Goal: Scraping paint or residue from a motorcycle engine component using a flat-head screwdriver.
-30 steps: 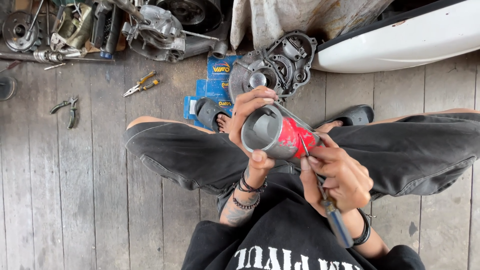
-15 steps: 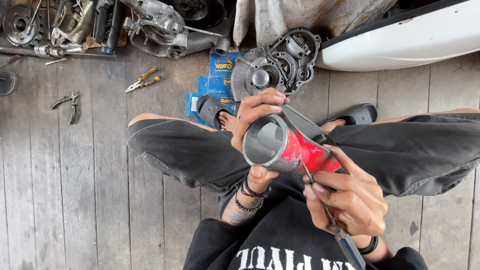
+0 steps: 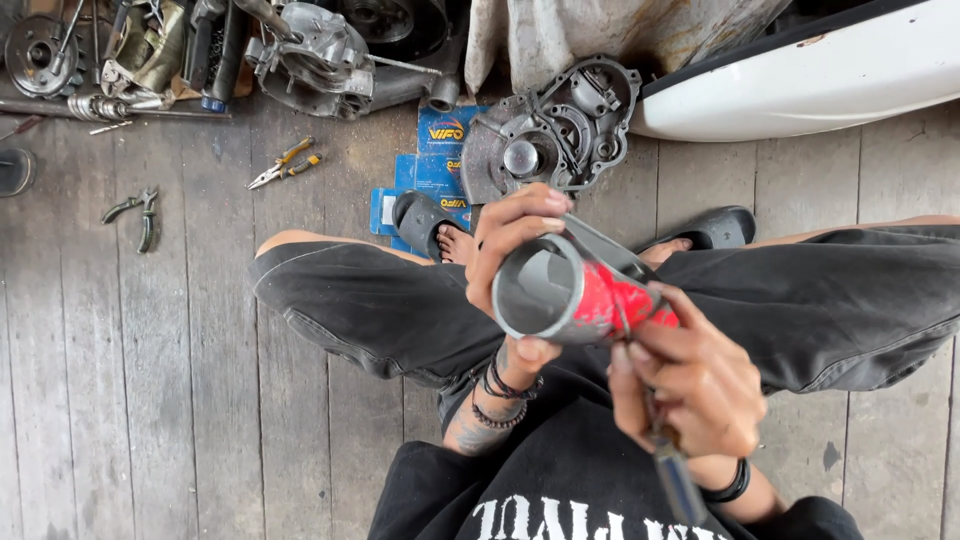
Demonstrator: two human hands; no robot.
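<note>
I sit cross-legged on a wooden floor. My left hand (image 3: 512, 252) is wrapped round a short grey metal cylinder (image 3: 545, 290), its open end towards me and its far side painted red (image 3: 622, 300). My right hand (image 3: 695, 385) sits just right of the cylinder and grips a thin tool (image 3: 672, 470) with a dark handle that runs down towards my chest. The tool's tip rests against the red side of the cylinder. Beaded bracelets circle my left wrist.
A grey engine cover (image 3: 555, 130) lies on blue packets (image 3: 430, 165) past my feet. Engine parts (image 3: 320, 55) and a sprocket (image 3: 40, 50) line the top edge. Pliers (image 3: 285, 165) and another plier tool (image 3: 135, 210) lie at left. A white panel (image 3: 820, 70) lies at top right.
The cylinder has turned a little in my left hand and my right hand has shifted down and right along it with the tool. The view has drifted slightly.
</note>
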